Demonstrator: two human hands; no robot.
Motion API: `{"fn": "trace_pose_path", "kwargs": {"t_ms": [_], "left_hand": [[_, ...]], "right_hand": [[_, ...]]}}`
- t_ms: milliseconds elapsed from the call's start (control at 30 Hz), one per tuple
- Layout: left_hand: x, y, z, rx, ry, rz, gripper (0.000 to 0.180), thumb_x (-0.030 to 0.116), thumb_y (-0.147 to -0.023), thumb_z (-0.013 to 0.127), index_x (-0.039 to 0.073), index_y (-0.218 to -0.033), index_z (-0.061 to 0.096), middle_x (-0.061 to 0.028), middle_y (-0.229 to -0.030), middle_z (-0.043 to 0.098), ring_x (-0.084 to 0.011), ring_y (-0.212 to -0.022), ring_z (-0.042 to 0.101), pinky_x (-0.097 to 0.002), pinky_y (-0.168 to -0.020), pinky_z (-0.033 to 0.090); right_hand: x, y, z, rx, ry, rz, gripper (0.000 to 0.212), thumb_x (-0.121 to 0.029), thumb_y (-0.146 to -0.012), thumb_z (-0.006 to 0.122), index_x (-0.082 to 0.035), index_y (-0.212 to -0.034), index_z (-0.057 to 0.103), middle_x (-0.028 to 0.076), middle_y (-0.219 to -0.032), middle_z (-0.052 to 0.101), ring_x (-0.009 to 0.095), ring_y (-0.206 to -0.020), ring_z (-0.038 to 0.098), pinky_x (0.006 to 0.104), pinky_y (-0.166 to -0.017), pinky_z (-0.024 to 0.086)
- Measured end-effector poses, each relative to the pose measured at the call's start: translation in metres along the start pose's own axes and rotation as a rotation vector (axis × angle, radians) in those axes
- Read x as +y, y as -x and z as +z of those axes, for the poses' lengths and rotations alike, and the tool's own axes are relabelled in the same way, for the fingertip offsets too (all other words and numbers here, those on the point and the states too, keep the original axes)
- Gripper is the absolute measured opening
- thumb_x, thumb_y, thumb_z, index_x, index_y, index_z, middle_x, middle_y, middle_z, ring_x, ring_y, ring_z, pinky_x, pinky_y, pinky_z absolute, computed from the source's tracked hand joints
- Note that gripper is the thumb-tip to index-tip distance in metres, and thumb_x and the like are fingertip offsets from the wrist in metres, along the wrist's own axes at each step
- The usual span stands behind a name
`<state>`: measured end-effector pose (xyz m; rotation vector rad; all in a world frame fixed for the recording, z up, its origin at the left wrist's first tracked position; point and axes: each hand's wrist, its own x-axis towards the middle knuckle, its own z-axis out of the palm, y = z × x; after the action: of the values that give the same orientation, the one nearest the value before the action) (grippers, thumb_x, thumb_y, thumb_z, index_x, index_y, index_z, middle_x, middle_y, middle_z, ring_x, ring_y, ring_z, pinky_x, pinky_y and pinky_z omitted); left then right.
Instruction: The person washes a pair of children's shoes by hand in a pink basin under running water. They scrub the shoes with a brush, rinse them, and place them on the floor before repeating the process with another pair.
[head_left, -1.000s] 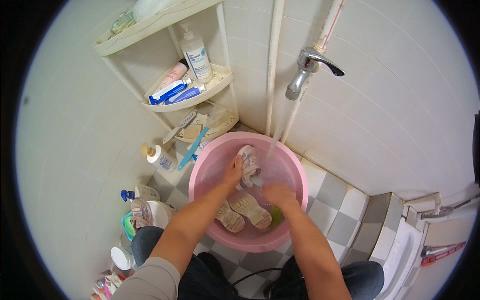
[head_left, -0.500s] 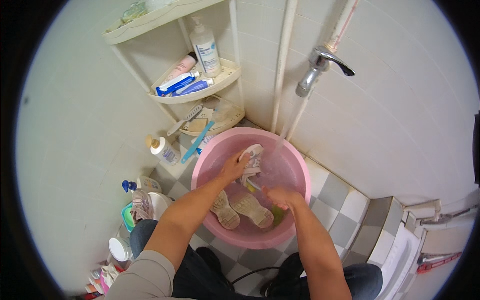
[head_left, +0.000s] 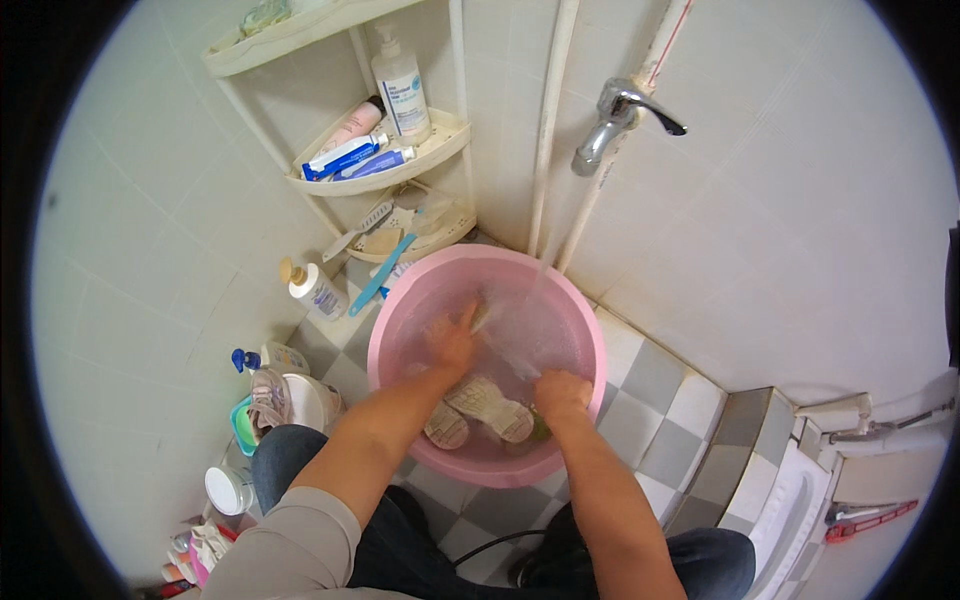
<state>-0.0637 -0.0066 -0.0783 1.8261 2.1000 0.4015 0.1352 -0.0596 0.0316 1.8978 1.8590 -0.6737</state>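
A pink basin [head_left: 590, 330] of cloudy water stands on the floor before me. My left hand [head_left: 455, 338] is down in the water at its left side, closed on a pale shoe [head_left: 480, 313] that is mostly submerged and blurred. My right hand [head_left: 562, 392] is a fist at the basin's right side, gripping a brush whose head is hidden by the water and splashes. Between my forearms, shoe soles [head_left: 492, 408] lie tread up in the water. Something green shows just beside my right hand.
Water runs from the chrome tap [head_left: 602, 130] into the basin. A corner shelf [head_left: 440, 150] holds bottles and tubes. A blue-handled brush [head_left: 383, 275] leans by the lotion bottle [head_left: 318, 290]. Left of my knee sit a pinkish sneaker [head_left: 268, 400] and a white tub [head_left: 230, 490].
My left hand has lowered the shoe from above the water down into it. My right hand has stayed near the basin's right side, and the brush is now harder to see.
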Motion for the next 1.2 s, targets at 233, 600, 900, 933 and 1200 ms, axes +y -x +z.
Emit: {"fn": "trace_pose_path", "kwargs": {"t_ms": [233,600,900,933,1200], "left_hand": [[0.027,-0.008,-0.077,-0.019,-0.210,0.371,0.058,0.044,-0.085,0.069,0.033,-0.140,0.051,-0.0198,-0.118,0.051,-0.0375,-0.114,0.048,-0.0491,-0.094,0.039],[0.046,0.026,-0.260,0.102,-0.365,0.823,0.063,0.034,-0.082,0.074,0.037,-0.141,0.052,-0.0167,-0.116,0.050,-0.0327,-0.110,0.045,-0.0452,-0.093,0.036],[0.006,0.037,-0.286,0.126,-0.208,0.878,0.059,0.032,-0.082,0.075,0.025,-0.137,0.055,-0.0182,-0.117,0.053,-0.0346,-0.108,0.051,-0.0455,-0.090,0.041],[0.001,0.039,-0.294,0.142,-0.173,0.829,0.058,0.032,-0.084,0.074,0.023,-0.138,0.054,-0.0189,-0.117,0.053,-0.0347,-0.107,0.053,-0.0451,-0.090,0.043],[-0.086,0.068,-0.355,-0.047,1.127,-0.131,0.056,0.053,-0.102,0.041,0.015,-0.143,0.034,-0.0139,-0.130,0.054,-0.0276,-0.108,0.063,-0.0442,-0.084,0.058]], "right_hand": [[-0.005,0.003,-0.007,0.130,-0.093,0.002,0.041,-0.017,-0.094,0.054,-0.005,-0.133,0.047,0.022,-0.125,0.061,0.038,-0.117,0.060,0.0436,-0.090,0.054],[-0.071,0.039,0.028,0.085,-0.376,-0.164,0.086,-0.047,-0.082,0.067,-0.018,-0.153,0.030,0.026,-0.150,0.036,0.044,-0.140,0.033,0.0580,-0.112,0.029],[-0.041,-0.035,0.100,0.175,-0.042,-0.231,0.068,-0.032,-0.086,0.062,-0.010,-0.146,0.039,0.024,-0.148,0.040,0.041,-0.130,0.046,0.0546,-0.110,0.034],[-0.034,-0.041,0.100,0.217,-0.145,-0.248,0.065,-0.029,-0.087,0.062,-0.009,-0.145,0.041,0.024,-0.147,0.041,0.040,-0.128,0.048,0.0543,-0.109,0.035],[-0.058,-0.006,-0.014,0.033,-1.246,-0.299,0.063,-0.009,-0.083,0.066,0.000,-0.139,0.038,0.021,-0.128,0.056,0.032,-0.113,0.059,0.0396,-0.092,0.050]]}}
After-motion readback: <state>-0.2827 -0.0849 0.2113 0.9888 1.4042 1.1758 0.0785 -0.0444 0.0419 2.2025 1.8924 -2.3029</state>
